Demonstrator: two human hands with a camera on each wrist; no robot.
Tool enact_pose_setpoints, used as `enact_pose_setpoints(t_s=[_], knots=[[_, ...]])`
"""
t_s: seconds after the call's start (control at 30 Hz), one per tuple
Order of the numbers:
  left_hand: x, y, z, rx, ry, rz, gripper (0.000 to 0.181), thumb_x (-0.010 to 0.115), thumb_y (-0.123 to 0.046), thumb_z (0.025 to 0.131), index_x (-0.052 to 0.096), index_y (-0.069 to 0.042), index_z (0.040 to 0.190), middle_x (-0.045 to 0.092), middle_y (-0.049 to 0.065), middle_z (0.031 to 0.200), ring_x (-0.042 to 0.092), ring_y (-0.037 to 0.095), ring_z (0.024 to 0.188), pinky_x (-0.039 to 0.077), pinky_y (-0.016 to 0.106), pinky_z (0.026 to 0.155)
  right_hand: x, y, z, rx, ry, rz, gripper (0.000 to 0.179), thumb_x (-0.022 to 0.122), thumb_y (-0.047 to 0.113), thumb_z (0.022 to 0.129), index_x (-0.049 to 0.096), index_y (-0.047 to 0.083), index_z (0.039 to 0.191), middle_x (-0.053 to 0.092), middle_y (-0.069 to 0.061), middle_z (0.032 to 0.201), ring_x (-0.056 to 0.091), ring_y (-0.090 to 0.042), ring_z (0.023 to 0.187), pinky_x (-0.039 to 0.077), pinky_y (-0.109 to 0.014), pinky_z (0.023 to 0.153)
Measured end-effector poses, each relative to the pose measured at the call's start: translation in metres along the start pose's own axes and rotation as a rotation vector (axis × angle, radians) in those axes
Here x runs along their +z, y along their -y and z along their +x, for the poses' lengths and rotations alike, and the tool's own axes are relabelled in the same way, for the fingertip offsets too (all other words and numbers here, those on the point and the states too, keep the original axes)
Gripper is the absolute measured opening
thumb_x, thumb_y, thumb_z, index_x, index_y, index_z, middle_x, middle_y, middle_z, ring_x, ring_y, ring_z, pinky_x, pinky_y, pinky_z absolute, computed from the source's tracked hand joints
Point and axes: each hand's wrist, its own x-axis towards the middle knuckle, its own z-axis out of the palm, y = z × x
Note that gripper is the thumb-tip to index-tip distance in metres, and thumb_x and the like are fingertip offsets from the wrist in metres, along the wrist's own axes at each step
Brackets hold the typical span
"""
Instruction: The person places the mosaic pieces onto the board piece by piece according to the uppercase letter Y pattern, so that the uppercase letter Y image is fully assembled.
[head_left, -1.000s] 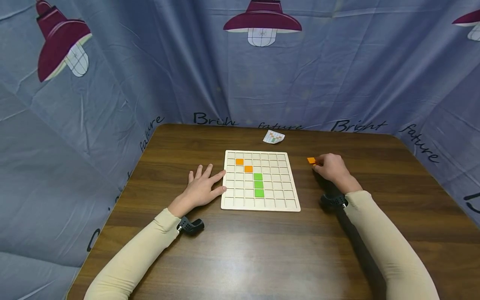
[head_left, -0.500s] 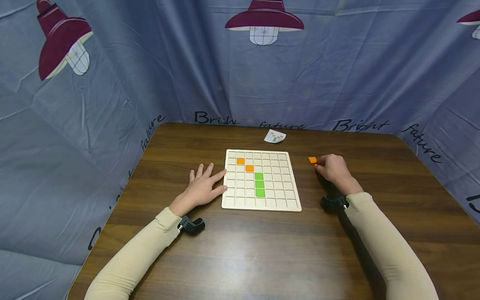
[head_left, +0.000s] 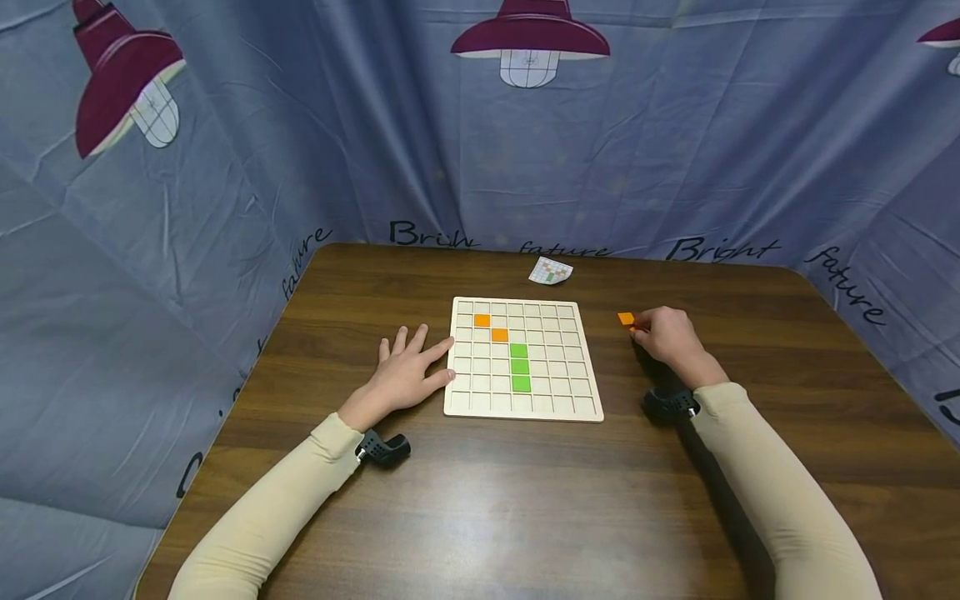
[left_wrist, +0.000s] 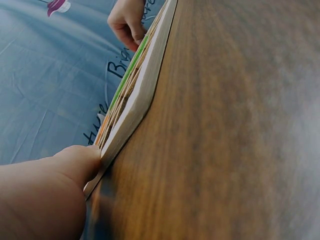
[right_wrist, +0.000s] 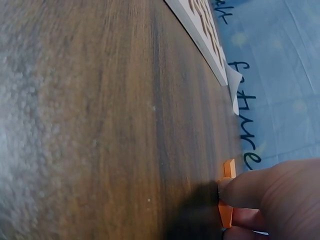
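A pale wooden grid board lies on the table, with two orange tiles set diagonally and three green tiles in a column. My left hand rests spread beside it, index finger and thumb touching its left edge; the thumb shows at that edge in the left wrist view. To the right of the board, my right hand pinches an orange tile at table level, partly covered by the fingers. Another orange tile sticks out just past the fingertips.
Behind the board lies a small curled paper printed with a coloured grid. The brown wooden table ends at a blue curtain with lamp drawings. Each wrist wears a black band.
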Motion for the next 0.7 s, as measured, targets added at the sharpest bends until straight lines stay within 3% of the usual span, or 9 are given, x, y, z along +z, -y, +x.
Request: enact_pose_setpoints(t_s=[0.4,0.7], knots=[[0.001,0.001,0.0,0.002,0.0,-0.002,0.064,0.05,-0.053,0.103,0.037,-0.028,0.16,0.017,0.024,0.169,0.006,0.056,0.155,0.006,0.078,0.117,-0.001,0.001,0.0,-0.039,-0.006,-0.005,0.025,0.069,0.006,0.092,0.072,-0.013,0.108,0.072,-0.031,0.107,0.065,-0.043,0.095,0.051,-0.059,0.093],[0.0,0.0,0.0,0.008,-0.007,-0.005,0.063,0.051,-0.052,0.103,0.037,-0.028,0.16,0.018,0.025,0.169,0.007,0.056,0.154,0.007,0.078,0.117,0.001,0.027,0.008,-0.2,-0.04,0.041,0.02,0.068,0.003,0.089,0.076,-0.008,0.104,0.074,-0.027,0.102,0.067,-0.038,0.092,0.053,-0.053,0.083]])
